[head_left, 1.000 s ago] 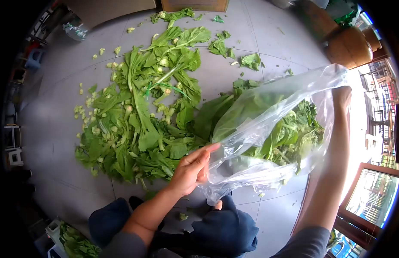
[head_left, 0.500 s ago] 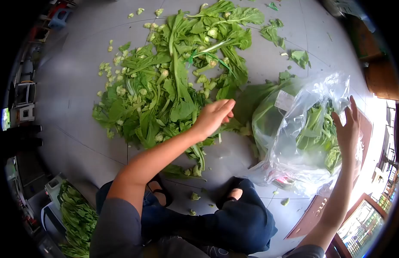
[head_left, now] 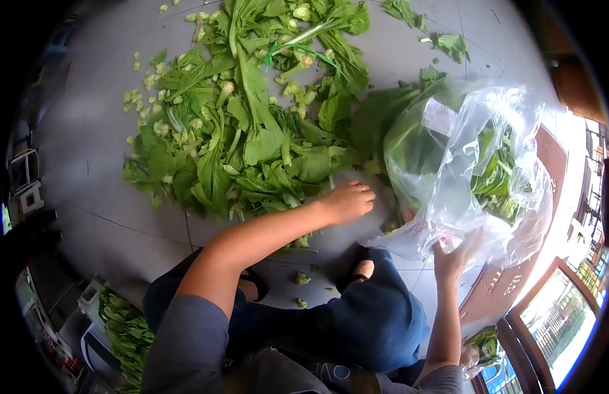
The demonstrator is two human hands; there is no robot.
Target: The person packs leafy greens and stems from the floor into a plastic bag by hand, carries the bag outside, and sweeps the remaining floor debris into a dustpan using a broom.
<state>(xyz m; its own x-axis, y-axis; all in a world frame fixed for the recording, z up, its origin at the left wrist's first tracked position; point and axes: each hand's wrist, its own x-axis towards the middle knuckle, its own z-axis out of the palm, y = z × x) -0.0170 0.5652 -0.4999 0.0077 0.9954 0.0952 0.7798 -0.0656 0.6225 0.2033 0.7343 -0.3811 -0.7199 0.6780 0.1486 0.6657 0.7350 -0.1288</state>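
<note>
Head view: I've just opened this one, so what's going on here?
A person's right hand is at the near edge of a clear plastic bag with leafy greens inside. The left hand, fingers curled, is between the bag and a loose pile of greens spread on the floor; whether it holds anything can't be told.

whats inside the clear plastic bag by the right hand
Leafy greens show inside the clear plastic bag. Its folds and glare cloud much of the rest, so whatever lies deeper, under those greens, cannot be seen.
</note>
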